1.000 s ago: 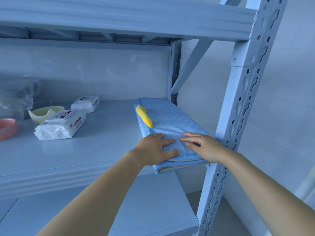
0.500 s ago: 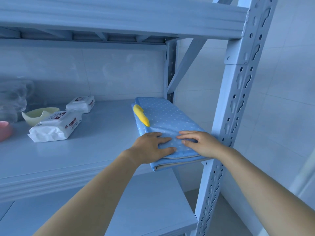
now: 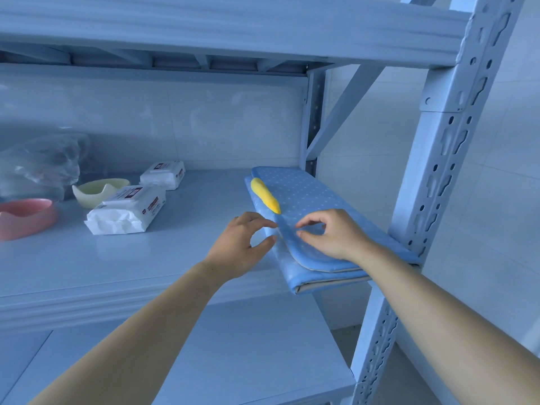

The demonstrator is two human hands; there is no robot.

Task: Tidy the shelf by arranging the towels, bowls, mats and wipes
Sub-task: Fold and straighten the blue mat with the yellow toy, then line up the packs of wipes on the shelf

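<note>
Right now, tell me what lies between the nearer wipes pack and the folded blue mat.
Head view: only bare shelf between wipes pack and mat.

The mat (image 3: 309, 200) lies folded flat at centre right of the frame. It is pale blue with small white dots and has a yellow patch (image 3: 266, 195) at its left edge. Its near end juts past the front lip of the shelf (image 3: 146, 258). Left of centre I see two white wipes packs lying flat, the nearer pack (image 3: 128, 210) and the farther pack (image 3: 163, 178), set apart. A pale yellow bowl (image 3: 99, 191) stands upright just behind the nearer one. A pink bowl (image 3: 26, 217) sits at the left edge, cut off by the frame.
</note>
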